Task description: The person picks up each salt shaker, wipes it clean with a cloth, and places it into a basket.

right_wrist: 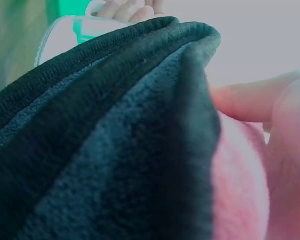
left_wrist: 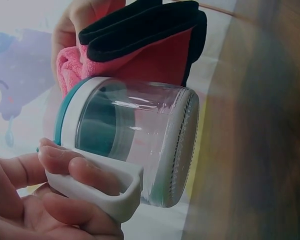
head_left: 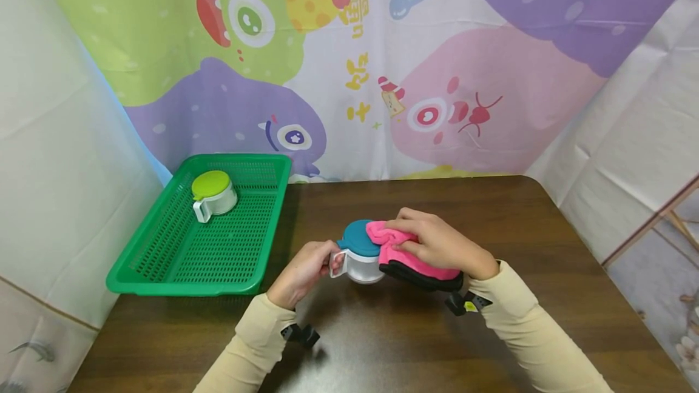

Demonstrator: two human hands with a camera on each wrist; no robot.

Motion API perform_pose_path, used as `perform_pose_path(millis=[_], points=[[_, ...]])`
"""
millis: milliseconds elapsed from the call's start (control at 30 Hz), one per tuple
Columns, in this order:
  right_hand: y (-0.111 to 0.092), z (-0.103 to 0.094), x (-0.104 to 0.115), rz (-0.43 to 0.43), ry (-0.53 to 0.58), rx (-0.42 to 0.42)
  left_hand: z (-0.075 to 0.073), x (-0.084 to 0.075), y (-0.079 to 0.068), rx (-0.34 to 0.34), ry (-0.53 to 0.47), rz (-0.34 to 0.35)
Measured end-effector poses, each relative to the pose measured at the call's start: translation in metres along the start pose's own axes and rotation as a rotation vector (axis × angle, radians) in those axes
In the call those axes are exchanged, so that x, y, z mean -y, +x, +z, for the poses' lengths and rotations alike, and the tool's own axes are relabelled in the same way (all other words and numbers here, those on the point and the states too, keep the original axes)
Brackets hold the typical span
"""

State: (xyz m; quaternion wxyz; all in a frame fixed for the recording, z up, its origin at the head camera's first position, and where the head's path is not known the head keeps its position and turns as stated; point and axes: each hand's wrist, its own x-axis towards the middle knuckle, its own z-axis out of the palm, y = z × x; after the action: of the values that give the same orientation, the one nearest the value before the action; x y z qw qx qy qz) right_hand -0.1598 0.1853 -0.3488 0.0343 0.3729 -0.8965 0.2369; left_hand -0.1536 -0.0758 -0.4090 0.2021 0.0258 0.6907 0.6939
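My left hand (head_left: 307, 270) grips the white handle (left_wrist: 97, 187) of a clear seasoning jar (head_left: 364, 267) with a blue lid (head_left: 360, 237). In the left wrist view the jar's base shows, held off the brown tabletop. My right hand (head_left: 439, 242) holds a folded pink cloth (head_left: 390, 241) with black edging against the right side of the lid and jar. Close up in the right wrist view, the cloth (right_wrist: 115, 140) hides most of the jar. A second jar (head_left: 221, 202) with a lime-green lid stands inside a green plastic basket (head_left: 266, 241) at the left.
The brown wooden table (head_left: 382, 344) runs back to a cartoon-printed curtain (head_left: 355, 138). Pale fabric walls (head_left: 60, 138) stand at both sides. A dark wrist-camera mount (head_left: 300, 335) sits at the left wrist, and another (head_left: 461, 303) at the right.
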Motion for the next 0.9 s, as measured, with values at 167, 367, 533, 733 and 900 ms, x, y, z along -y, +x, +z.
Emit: perform_pose_path(millis=[167, 367, 533, 733, 900], points=[[0.001, 0.001, 0.003, 0.003, -0.014, 0.012, 0.000, 0.000, -0.001, 0.000, -0.001, -0.005], [0.002, 0.001, 0.007, -0.036, -0.043, 0.016, 0.001, -0.002, -0.002, 0.000, 0.031, -0.010], [0.004, 0.001, 0.010, -0.089, -0.083, 0.022, 0.001, -0.001, -0.001, 0.010, 0.054, -0.011], [0.007, 0.001, 0.014, -0.112, -0.112, 0.016, 0.002, -0.001, 0.000, 0.005, 0.055, -0.017], [0.007, 0.002, 0.016, -0.111, -0.127, 0.024, 0.003, 0.001, 0.000, 0.035, 0.047, -0.001]])
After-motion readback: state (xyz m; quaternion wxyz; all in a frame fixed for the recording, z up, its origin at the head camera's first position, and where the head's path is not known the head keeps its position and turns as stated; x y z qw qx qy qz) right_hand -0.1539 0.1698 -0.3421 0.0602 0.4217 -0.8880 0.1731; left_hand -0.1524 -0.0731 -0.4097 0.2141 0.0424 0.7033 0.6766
